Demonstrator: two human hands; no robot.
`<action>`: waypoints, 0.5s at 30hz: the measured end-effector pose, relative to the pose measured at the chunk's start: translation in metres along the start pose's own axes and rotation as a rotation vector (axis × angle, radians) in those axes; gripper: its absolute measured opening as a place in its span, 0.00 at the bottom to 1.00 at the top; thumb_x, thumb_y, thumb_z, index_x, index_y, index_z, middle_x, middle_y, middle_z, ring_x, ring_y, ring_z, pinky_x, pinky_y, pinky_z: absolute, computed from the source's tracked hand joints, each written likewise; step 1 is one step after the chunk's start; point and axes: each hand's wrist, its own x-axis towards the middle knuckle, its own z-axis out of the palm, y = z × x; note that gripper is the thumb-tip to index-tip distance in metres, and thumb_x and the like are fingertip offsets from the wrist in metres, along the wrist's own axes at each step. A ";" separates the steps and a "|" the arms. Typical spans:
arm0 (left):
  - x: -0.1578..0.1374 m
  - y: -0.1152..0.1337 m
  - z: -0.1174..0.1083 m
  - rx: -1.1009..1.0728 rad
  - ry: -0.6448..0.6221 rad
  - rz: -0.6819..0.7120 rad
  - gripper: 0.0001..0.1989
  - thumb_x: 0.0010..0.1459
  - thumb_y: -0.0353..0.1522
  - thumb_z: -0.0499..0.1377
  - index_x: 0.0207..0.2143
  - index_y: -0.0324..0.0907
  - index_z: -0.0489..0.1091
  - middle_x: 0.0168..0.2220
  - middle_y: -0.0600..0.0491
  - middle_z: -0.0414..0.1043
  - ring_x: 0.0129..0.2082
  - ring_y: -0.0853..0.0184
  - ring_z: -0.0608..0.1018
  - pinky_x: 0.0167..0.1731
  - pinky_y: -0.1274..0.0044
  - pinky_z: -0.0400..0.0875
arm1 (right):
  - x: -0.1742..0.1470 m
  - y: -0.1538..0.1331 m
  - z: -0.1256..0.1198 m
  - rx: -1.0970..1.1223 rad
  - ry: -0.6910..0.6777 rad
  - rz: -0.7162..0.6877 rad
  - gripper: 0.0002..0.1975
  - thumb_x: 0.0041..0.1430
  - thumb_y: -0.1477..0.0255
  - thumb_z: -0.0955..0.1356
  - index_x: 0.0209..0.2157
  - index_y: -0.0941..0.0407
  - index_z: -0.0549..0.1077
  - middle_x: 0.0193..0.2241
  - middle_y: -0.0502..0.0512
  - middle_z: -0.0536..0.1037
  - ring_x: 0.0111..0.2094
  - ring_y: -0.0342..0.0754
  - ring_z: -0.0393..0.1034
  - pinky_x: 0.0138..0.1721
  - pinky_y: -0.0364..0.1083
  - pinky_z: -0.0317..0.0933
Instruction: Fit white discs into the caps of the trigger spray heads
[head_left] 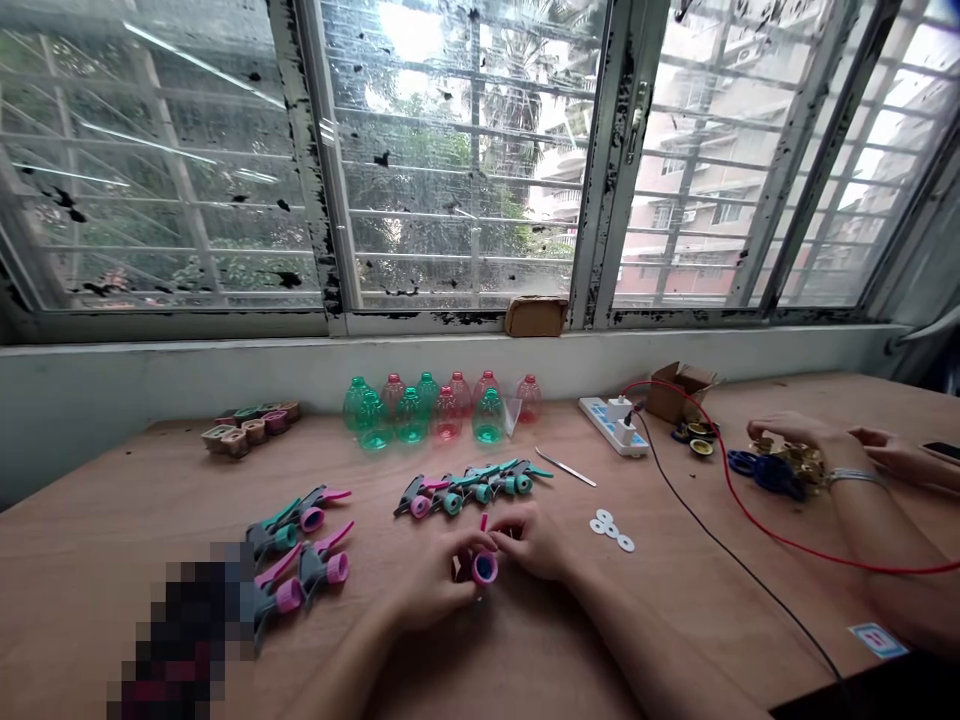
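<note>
Pink spray head [485, 569] low over desk [172, 500], collar opening toward viewer. Left hand [439, 582]: grip closed around it. Right hand [536, 545]: fingertips at its top, cannot tell whether pinching. Advisable: left steady, right pressure light.

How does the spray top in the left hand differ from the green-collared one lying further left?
The pink spray top has a pink collar; the green spray top has a green one. The pink spray top is in the left hand; the green spray top lies on the table. Both have a round collar.
</note>
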 end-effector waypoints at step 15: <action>0.000 -0.009 0.009 -0.012 0.029 -0.037 0.13 0.49 0.29 0.59 0.40 0.40 0.73 0.31 0.55 0.71 0.28 0.72 0.67 0.29 0.81 0.59 | -0.040 0.071 -0.122 -0.519 -0.015 0.916 0.06 0.48 0.70 0.71 0.31 0.55 0.79 0.30 0.57 0.80 0.31 0.49 0.74 0.28 0.42 0.59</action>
